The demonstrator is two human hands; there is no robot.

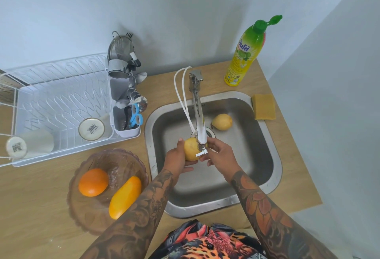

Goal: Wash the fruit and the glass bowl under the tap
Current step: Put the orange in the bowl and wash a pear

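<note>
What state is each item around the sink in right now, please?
Left hand: holds the yellow fruit under the tap.
Right hand: fingers at the tap's small lever.
Pear: lying in the sink.
Glass bowl: holds orange and mango.
Soap bottle: upright, cap open.

Light wooden countertop (41, 186) set against pale wall. Square stainless steel sink (265, 135) sunk into it at centre right. White wire dish rack (61, 86) placed at left, grey plastic cutlery caddy (123, 123) attached on its sink side. Scalloped brownish glass bowl (86, 211) placed in front of rack, just beside sink. Yellow-green dish soap bottle (242, 57) stood upright behind sink. Yellow rectangular sponge (264, 106) laid at sink's far right corner.
</note>
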